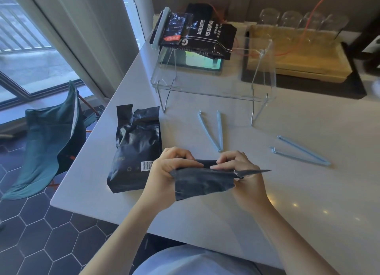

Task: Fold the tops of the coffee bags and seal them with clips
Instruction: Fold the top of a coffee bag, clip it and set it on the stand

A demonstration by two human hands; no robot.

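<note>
Lap: pale blue cloth (191, 262) at the bottom edge; both bare forearms reach up from it over the white table (308, 192)
Held bag: dark matte coffee bag (203, 182), creased foil-like skin, lifted off the table between both hands; its top edge is folded over into a flat strip, one corner jutting out as a point to the right
Left hand: left hand (164, 172) grips the bag's left end, thumb in front, fingers curled over the fold; closed on the bag
Right hand: right hand (244, 170) pinches the right part of the fold, fingertips pressed down on the strip; closed on the bag
Second bag: crumpled black bag (135, 149) lying flat just left of the left hand, barcode showing, top open and ragged
Clips: two pale blue plastic clips, thin V shapes, both sprung open; one (213, 131) just beyond the hands, the other (300, 151) to the right
Stand: clear acrylic stand (213, 89) farther back; printed coffee bags (205, 34) lie on it, one closed with a blue clip (160, 28)
Back: wooden tray (298, 57) with glasses (304, 20)
</note>
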